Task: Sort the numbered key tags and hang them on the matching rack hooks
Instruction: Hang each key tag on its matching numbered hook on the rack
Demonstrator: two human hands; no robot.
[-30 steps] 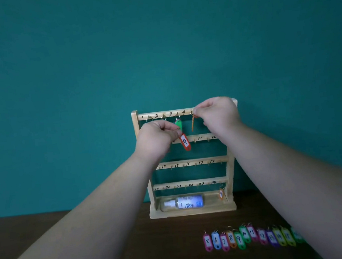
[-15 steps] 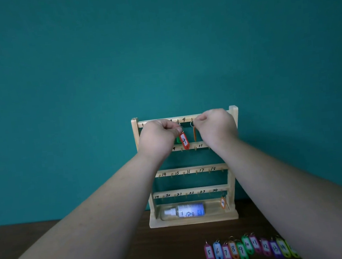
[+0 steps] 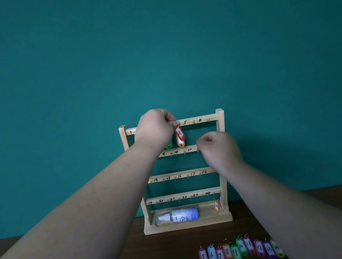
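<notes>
One red tag 4 [image 3: 179, 133] hangs pinched under left hand [image 3: 155, 129]; right hand [image 3: 218, 147] curled, empty.

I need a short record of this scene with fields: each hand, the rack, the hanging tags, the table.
left hand: pinches the ring of red tag 4 at the top rail
right hand: fingers curled, nothing visible in it, before the second rail
rack: wooden, four numbered rails, bottle lying in its base
hanging tags: orange tag and green tag under the top rail; tag 24 on the bottom rail
table: row of coloured tags numbered from 5 upward
</notes>
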